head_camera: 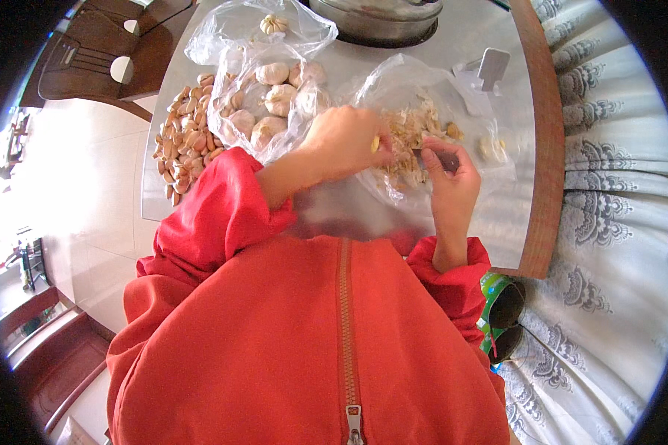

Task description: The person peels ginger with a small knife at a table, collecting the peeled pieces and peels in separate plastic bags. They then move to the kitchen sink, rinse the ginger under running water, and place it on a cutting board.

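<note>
My right hand (453, 172) grips the dark handle of a small knife (450, 160), its short dark blade pointing left. Close by, my left hand (350, 136) has its fingers curled over the left edge of a heap of dry garlic skins (409, 130). A small yellow spot shows at those fingers; whether it is a ring or a bit of garlic is unclear. Beneath the skins lies a spread clear plastic bag (392, 72). Left of my left hand, a second clear bag (245, 78) holds several whole garlic bulbs (278, 100).
Loose garlic cloves (186, 139) lie heaped at the table's left edge. Another plastic bag (211, 41) with a garlic bulb (273, 24) is farther back, beside a metal pot (378, 22). A white stand (494, 68) occupies the back right. A patterned curtain (601, 156) hangs beyond the wooden edge (545, 139).
</note>
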`<state>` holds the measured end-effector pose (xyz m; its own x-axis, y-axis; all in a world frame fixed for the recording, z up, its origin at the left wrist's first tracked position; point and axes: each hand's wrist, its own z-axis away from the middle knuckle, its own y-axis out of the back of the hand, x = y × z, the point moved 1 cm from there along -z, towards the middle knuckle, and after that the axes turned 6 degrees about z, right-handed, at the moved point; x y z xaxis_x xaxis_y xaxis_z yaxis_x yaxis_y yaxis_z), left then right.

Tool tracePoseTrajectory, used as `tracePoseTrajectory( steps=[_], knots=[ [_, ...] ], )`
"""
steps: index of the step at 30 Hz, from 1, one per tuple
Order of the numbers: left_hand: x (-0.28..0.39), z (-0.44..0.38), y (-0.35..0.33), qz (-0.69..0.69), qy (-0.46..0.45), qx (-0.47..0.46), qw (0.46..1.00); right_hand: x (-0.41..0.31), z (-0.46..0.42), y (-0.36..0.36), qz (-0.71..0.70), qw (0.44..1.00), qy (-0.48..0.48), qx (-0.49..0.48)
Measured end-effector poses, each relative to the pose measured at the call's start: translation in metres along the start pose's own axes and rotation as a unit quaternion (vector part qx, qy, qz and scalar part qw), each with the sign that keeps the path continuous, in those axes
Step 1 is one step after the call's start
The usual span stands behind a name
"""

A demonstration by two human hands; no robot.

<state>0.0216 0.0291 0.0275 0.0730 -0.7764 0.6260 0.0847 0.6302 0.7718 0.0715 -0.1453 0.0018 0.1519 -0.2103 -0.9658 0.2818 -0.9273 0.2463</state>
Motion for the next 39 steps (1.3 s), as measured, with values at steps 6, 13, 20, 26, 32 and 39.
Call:
tracePoseTrajectory(
  steps=[6, 13, 20, 26, 32, 39],
  knots=[
    [-0.007, 0.019, -0.028, -0.031, -0.006, -0.053, 0.998, -0.008, 0.007, -0.002, 0.043, 0.993, -0.065, -0.086],
    [-0.013, 0.019, -0.042, -0.036, 0.058, -0.019, 0.997, 0.004, 0.018, -0.009, 0.174, 0.979, -0.038, -0.098],
    [0.000, 0.007, -0.030, 0.079, 0.064, 0.067, 0.993, 0.012, 0.009, 0.003, 0.255, 0.956, 0.137, 0.039],
    [0.019, -0.047, -0.028, 0.122, 0.033, 0.089, 0.988, 0.008, 0.024, 0.006, 0.219, 0.975, -0.035, 0.002],
    [0.039, -0.051, -0.033, 0.643, 0.140, -0.133, 0.741, 0.007, 0.025, 0.017, 0.030, 0.993, -0.103, 0.043],
    [0.029, -0.043, -0.031, 0.732, 0.228, -0.040, 0.641, 0.001, 0.015, 0.018, 0.059, 0.994, -0.056, 0.076]
  ],
)
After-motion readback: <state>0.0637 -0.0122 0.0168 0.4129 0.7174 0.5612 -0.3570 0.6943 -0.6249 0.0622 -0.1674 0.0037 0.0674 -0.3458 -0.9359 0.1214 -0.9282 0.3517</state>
